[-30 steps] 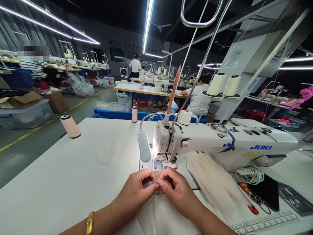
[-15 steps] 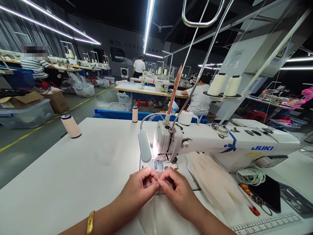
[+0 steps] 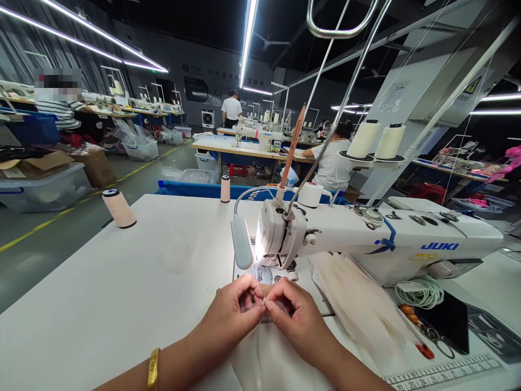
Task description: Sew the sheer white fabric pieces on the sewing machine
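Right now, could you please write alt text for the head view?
The left hand and right hand pinch sheer material close together in front of a white sewing machine; two peach thread spools stand on the white table.

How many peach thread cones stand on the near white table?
2: the left cone near the left edge of the table, the far cone at its back edge, left of the sewing machine. More could hide behind the machine.

Lit by white strip lights [image 3: 249, 43] beneath a dark ceiling [image 3: 195, 21]; backed by a lettered wall [image 3: 191, 57]; draped with grey curtains [image 3: 24, 49] at left; crossed underfoot by a yellow floor line [image 3: 36, 227]; lined with worktables [image 3: 207, 143].
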Demonstrator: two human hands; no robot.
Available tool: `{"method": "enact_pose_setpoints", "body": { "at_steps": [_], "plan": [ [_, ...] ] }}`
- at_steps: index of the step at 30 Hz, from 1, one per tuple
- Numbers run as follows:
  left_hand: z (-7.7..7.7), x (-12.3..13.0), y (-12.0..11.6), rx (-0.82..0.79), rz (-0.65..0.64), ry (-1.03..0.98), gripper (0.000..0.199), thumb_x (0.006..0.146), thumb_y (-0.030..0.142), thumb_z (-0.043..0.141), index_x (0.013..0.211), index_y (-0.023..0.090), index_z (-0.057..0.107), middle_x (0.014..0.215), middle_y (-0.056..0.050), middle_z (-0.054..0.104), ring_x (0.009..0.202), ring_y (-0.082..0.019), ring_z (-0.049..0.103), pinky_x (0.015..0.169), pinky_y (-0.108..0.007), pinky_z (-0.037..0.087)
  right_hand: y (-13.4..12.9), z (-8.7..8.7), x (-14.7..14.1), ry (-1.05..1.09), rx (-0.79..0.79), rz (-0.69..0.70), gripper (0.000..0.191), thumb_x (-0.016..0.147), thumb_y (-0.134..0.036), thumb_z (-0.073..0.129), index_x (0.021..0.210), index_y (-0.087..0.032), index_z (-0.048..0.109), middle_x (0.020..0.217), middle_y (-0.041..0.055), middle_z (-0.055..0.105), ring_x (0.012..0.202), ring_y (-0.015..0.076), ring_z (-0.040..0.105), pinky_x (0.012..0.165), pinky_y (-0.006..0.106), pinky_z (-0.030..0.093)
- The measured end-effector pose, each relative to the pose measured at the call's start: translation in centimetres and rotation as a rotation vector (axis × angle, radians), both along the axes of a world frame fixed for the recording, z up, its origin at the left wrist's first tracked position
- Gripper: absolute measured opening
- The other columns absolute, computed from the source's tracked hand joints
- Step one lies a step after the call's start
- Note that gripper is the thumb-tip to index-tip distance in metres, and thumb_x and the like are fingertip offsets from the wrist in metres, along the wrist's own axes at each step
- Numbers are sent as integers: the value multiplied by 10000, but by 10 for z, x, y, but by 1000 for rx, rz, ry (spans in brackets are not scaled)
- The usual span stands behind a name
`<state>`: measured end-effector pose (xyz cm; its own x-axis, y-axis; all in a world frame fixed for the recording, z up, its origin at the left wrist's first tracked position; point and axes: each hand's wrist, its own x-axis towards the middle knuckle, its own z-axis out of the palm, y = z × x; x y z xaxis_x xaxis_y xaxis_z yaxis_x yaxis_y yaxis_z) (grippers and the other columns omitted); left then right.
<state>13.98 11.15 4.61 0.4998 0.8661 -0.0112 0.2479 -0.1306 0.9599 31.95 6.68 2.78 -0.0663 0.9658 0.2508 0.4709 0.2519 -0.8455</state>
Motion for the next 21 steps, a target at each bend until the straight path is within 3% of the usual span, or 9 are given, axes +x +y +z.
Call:
{"method": "enact_pose_setpoints", "body": {
  "at_steps": [7, 14, 21],
  "plan": [
    [3, 2, 0, -24, -37, -29, 190, 815, 390, 646, 825, 202, 615, 720, 36, 536, 702, -150, 462, 644, -262, 357, 0, 0, -1, -31, -2, -16, 154, 905, -313, 564, 779, -227, 583, 761, -26, 537, 713, 142, 467, 660, 264, 355],
    [-3, 1, 1, -5, -10, -21, 213, 790, 380, 648, 733, 209, 535, 663, 51, 472, 664, -143, 396, 605, -265, 319, 0, -1, -1, -46, 26, -26, 145, 895, -292, 565, 767, -223, 569, 746, -30, 546, 704, 136, 465, 652, 261, 353],
    [-4, 0, 1, -25, -21, -72, 215, 781, 363, 665, 741, 216, 514, 721, 35, 528, 708, -155, 450, 637, -271, 357, 0, 0, -2, -55, 42, -30, 134, 875, -276, 564, 753, -221, 559, 728, -30, 536, 683, 134, 458, 626, 259, 342]
  ]
}}
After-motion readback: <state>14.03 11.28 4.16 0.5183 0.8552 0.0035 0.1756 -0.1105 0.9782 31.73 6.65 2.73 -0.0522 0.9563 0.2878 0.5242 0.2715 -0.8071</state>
